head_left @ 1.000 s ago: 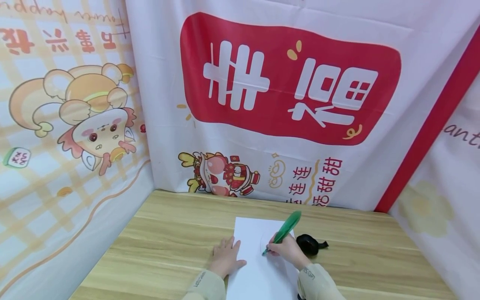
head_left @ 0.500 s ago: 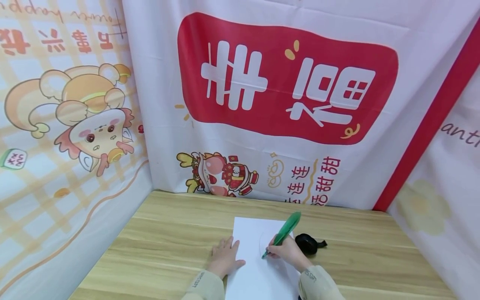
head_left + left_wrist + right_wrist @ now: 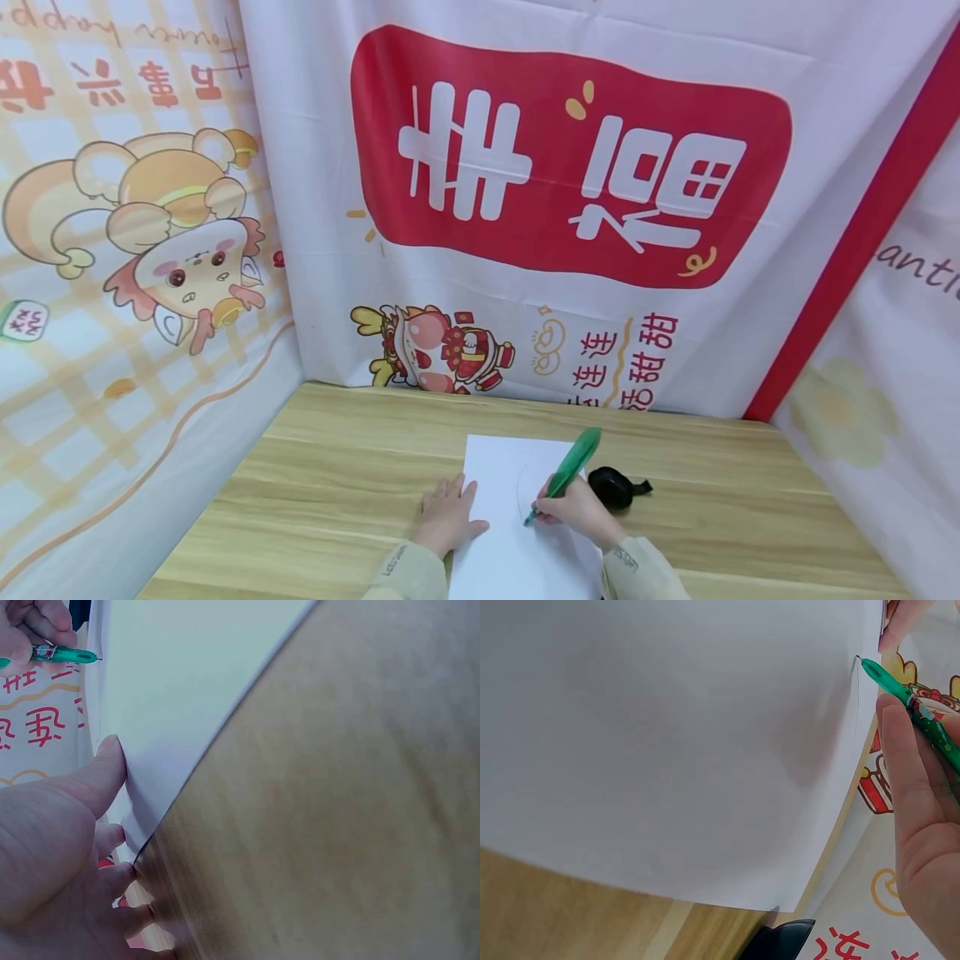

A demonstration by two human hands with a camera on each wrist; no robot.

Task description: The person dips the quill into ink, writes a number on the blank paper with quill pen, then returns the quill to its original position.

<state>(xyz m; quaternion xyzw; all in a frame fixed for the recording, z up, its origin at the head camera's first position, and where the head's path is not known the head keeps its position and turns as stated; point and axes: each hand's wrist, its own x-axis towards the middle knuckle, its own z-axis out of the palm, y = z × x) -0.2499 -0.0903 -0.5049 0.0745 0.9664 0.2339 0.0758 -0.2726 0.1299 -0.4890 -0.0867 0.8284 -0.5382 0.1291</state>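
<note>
Printed cloths (image 3: 570, 167) hang behind and beside our wood-grain table (image 3: 322, 475), the back one bearing a large red panel with white characters. On the tabletop before us lies a white sheet of paper (image 3: 495, 500), marked with one thin, curved line (image 3: 858, 697). Over it leans our green pen (image 3: 574, 463), broad and leaf-like at the top, with a small printed pattern on its barrel and its tip at the line's end. We hold it with the right hand (image 3: 581, 508), fingers and thumb pinched closely round the barrel. Our left hand (image 3: 448, 512) rests with fingers spread at the sheet's left edge, thumb on the paper. Just beyond the right hand sits a black object (image 3: 611, 488).
</note>
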